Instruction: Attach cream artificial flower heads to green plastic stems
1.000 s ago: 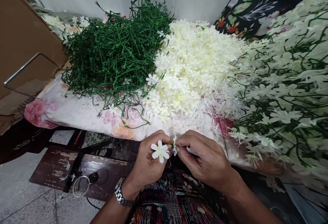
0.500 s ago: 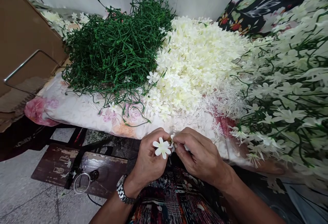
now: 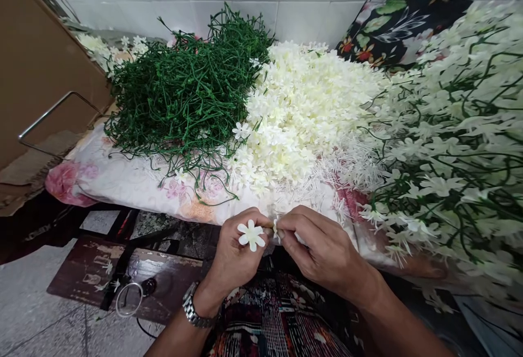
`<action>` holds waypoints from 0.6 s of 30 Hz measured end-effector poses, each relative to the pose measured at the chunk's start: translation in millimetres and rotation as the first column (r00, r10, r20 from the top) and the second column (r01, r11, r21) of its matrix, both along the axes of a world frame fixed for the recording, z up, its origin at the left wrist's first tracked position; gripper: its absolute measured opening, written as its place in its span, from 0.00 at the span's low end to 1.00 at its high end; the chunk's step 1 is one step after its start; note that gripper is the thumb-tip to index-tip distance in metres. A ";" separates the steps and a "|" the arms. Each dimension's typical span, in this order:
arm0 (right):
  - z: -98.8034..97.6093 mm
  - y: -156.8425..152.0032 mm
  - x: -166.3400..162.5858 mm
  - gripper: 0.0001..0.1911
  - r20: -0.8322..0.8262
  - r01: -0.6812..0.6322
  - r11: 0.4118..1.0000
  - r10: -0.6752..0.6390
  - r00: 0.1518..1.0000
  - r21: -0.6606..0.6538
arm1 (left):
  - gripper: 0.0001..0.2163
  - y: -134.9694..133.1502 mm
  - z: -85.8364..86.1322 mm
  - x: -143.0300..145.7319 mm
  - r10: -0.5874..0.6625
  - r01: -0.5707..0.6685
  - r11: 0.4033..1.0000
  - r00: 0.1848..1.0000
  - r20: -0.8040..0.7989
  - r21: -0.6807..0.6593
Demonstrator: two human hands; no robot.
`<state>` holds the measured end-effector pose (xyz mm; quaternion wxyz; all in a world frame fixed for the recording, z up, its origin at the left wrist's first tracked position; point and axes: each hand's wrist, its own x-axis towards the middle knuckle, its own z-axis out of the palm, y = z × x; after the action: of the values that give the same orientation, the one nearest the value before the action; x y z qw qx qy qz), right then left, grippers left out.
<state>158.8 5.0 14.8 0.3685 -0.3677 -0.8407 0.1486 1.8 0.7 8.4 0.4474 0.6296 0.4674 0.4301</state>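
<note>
My left hand (image 3: 239, 248) is closed, with a white artificial flower (image 3: 250, 235) facing up at its thumb side; the stem behind the bloom is hidden by my fingers. Close against it, my right hand (image 3: 316, 245) pinches a small white flower piece (image 3: 277, 229), seen edge-on between the fingertips of both hands. Beyond my hands lies a heap of loose white blossoms (image 3: 298, 112), with thin white stamen-like pieces (image 3: 349, 166) at its near right side. Left of the blossoms is a tangled pile of green plastic stems (image 3: 183, 90).
Stems bearing white flowers (image 3: 449, 144) are massed on the right. The piles rest on a floral cloth (image 3: 122, 182). A cardboard box (image 3: 44, 68) stands at left, a dark floral bag (image 3: 402, 30) by the wall. Below are a worn wooden board (image 3: 167, 275) and a ring (image 3: 129, 299).
The view has tilted up slightly. My hands have drawn a little apart, so the small white piece between them shows more clearly; the flower at my left hand has shifted slightly left.
</note>
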 end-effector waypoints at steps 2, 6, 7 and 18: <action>-3.2 0.5 -1.3 0.07 -0.024 0.001 1.000 -0.002 1.000 -0.017 | 0.07 0.0 0.1 0.7 0.017 -0.017 1.000 1.000 0.002 0.007; -8.3 1.1 -4.2 0.07 -0.077 0.016 1.000 -0.017 0.997 -0.017 | 0.07 0.0 0.4 1.5 0.045 -0.045 0.998 0.999 -0.003 0.034; -9.3 1.1 -4.7 0.08 -0.083 0.021 1.000 -0.022 0.996 -0.011 | 0.07 0.1 0.2 1.7 0.050 -0.049 0.998 0.999 -0.006 0.040; -6.7 -1.1 -0.3 0.06 -0.155 0.020 0.995 -0.036 0.987 -0.101 | 0.06 0.0 5.1 -1.5 -0.025 0.026 0.999 0.998 -0.063 0.022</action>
<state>158.5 3.8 8.2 0.4168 -0.3846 -0.7955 0.2136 0.3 0.7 13.4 0.4307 0.6538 0.4682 0.4097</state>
